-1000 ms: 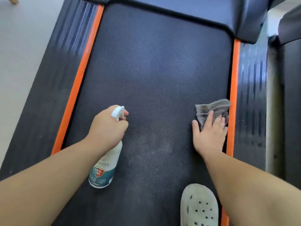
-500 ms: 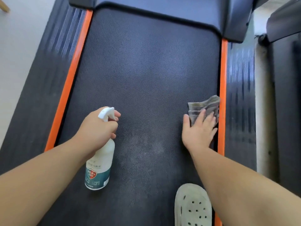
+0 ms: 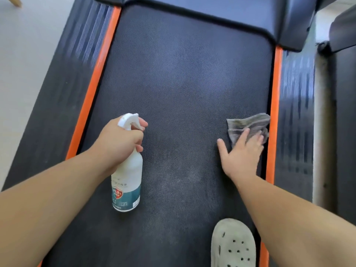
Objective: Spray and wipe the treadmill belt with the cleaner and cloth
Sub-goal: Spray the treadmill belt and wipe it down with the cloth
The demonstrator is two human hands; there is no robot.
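Observation:
The black treadmill belt [image 3: 183,83] fills the middle of the head view between two orange strips. My left hand [image 3: 119,141] grips the neck of a white spray bottle [image 3: 127,182] with a teal label, a finger on its trigger, nozzle pointing right over the belt's left half. My right hand [image 3: 240,153] presses flat with straight fingers on a folded grey cloth [image 3: 248,124] at the belt's right edge. A paler damp-looking patch [image 3: 179,180] lies on the belt between my hands.
Orange strips [image 3: 92,89] and black ribbed side rails [image 3: 294,105] border the belt. The motor cover [image 3: 212,10] closes the far end. A grey-green clog [image 3: 233,245] stands on the belt near my right arm. Pale floor [image 3: 23,54] lies left.
The view has shifted slightly. My right hand stays on the cloth by the right orange strip, and the left hand keeps the bottle in much the same place.

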